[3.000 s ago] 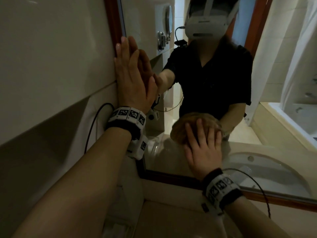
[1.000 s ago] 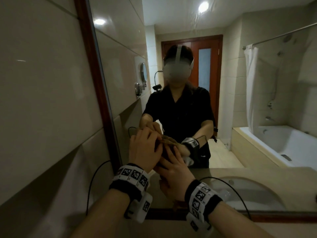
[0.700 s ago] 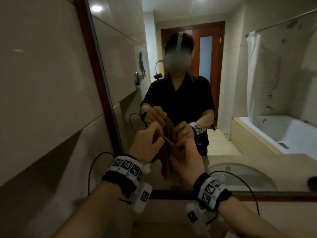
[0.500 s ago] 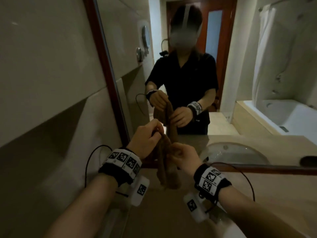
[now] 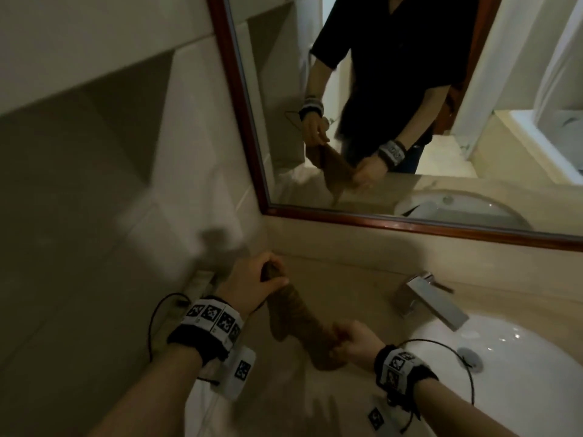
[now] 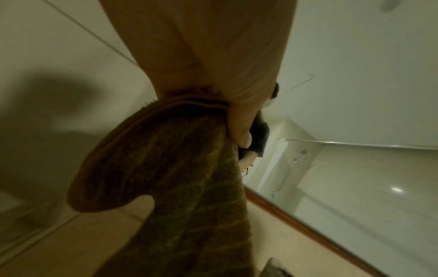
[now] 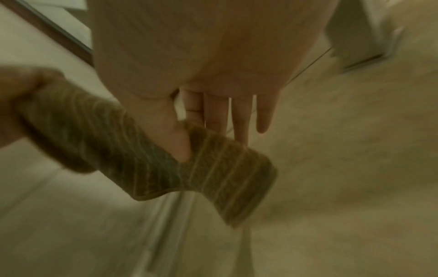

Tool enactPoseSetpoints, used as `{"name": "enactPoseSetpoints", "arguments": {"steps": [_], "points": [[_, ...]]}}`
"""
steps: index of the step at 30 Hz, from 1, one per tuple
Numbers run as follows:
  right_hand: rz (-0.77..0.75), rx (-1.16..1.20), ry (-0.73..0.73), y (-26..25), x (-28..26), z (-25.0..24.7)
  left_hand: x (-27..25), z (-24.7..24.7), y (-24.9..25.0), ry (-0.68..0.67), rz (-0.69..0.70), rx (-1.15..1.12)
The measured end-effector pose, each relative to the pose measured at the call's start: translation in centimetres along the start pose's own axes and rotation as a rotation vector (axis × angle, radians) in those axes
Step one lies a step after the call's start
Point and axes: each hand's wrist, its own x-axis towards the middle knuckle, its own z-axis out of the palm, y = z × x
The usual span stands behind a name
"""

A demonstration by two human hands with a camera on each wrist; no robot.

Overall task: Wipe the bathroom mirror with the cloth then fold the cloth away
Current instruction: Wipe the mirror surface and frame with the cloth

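Note:
A brown striped cloth (image 5: 296, 323) hangs stretched between my two hands just above the beige counter, below the wood-framed mirror (image 5: 410, 89). My left hand (image 5: 255, 282) grips its upper end in a fist near the corner of the wall. Seen from the left wrist, the thumb (image 6: 239, 131) clamps the bunched cloth (image 6: 166, 178). My right hand (image 5: 350, 345) pinches the lower end near the basin. In the right wrist view the right hand (image 7: 189, 138) holds the cloth (image 7: 213, 174) between thumb and forefinger, the other fingers straight.
A chrome faucet (image 5: 432, 301) stands over the white basin (image 5: 520, 373) at the right. The tiled wall (image 5: 94, 152) closes in on the left. The counter (image 5: 331, 272) runs under the mirror's lower frame (image 5: 410, 225). Sensor cables trail from both wrists.
Both hands have come down from the mirror to counter height with the cloth. They have drawn apart, pulling the cloth long between them. The head view has tilted down.

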Motion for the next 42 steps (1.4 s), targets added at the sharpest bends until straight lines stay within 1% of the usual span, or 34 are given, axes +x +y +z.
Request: {"name": "enactPoseSetpoints", "arguments": {"steps": [2,5,7,9,11,13,16,17,19,22,25,29,31,33,35,36,37,39,41,42], "points": [[0.035,-0.05,0.023,1.6,-0.6,-0.3,-1.0,0.6,-2.2,-0.017,-0.081,0.02],[0.07,0.043,0.07,3.9,-1.6,-0.7,-3.0,1.8,-5.5,-0.048,-0.177,0.059],[0.122,0.139,0.079,5.0,-2.4,-0.9,-4.4,2.9,-7.5,-0.149,-0.257,0.008],[0.16,0.208,0.059,6.0,-3.0,-1.3,-5.6,4.0,-9.4,-0.285,-0.338,-0.018],[0.188,0.187,0.028,6.9,-3.2,-1.5,-6.2,5.2,-10.6,-0.384,-0.427,-0.072],[0.219,0.066,0.028,7.8,-2.8,-1.4,-6.1,6.5,-11.5,-0.419,-0.459,-0.07],[0.259,-0.238,0.121,8.8,-1.7,-0.7,-4.6,9.0,-12.5,-0.41,-0.434,0.07],[0.263,-0.295,0.157,9.2,-1.1,-0.4,-4.0,9.9,-12.7,-0.406,-0.429,0.106],[0.28,-0.332,0.21,9.7,0.0,0.5,-3.1,11.4,-12.9,-0.367,-0.425,0.192],[0.298,-0.315,0.277,10.4,0.8,1.1,-2.4,13.1,-13.3,-0.281,-0.383,0.27],[0.22,-0.356,0.34,11.0,0.2,1.6,-3.0,14.0,-14.0,-0.211,-0.338,0.268],[0.074,-0.457,0.343,11.0,-2.4,2.5,-5.2,14.4,-15.1,-0.152,-0.24,0.359],[-0.035,-0.492,0.29,11.1,-3.7,3.5,-6.4,14.5,-15.7,-0.168,-0.224,0.431],[-0.066,-0.591,0.188,11.4,-4.4,4.6,-7.4,15.0,-16.7,-0.191,-0.19,0.454],[-0.022,-0.692,0.087,11.8,-4.7,5.7,-8.3,15.6,-17.4,-0.228,-0.169,0.46],[0.007,-0.7,0.077,12.0,-4.9,5.9,-8.7,15.8,-17.3,-0.228,-0.175,0.462],[0.031,-0.685,0.097,12.1,-4.9,6.1,-9.0,15.9,-17.1,-0.212,-0.189,0.463],[0.078,-0.62,0.178,12.1,-4.7,6.0,-9.3,16.0,-16.3,-0.135,-0.196,0.461],[0.147,-0.535,0.27,11.9,-4.0,5.6,-8.5,16.2,-15.8,-0.048,-0.154,0.416],[0.199,-0.479,0.291,11.7,-3.7,5.4,-7.9,16.5,-16.1,-0.047,-0.127,0.395]]}}
